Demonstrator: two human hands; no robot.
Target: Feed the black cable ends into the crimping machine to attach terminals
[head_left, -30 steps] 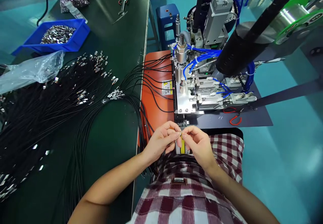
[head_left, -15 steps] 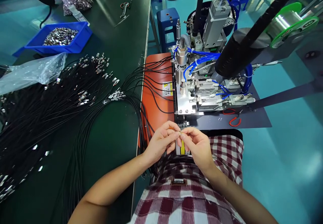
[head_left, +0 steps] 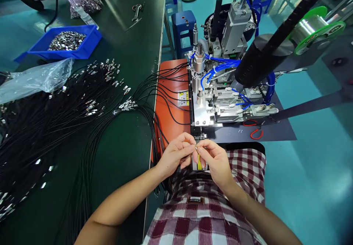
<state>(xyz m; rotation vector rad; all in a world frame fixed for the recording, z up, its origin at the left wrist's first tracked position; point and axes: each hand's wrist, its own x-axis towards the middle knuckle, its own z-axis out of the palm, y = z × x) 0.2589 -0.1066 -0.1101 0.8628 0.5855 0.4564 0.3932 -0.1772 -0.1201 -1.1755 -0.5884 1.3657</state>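
My left hand and my right hand meet fingertip to fingertip just in front of the machine, above my checked shirt. Both are pinched on a tiny brass-coloured wire end held between them. A thin black cable runs from my left hand down past the orange plate. Several black cables lie across that plate toward the machine. What exactly sits between my fingertips is too small to name.
A large heap of black cables with metal terminals covers the dark green bench. A blue bin of metal parts and a clear plastic bag lie at the back left. A blue stool stands beyond.
My hands have stayed pinched together in the same place. The view has shifted slightly; nothing was picked up or let go.
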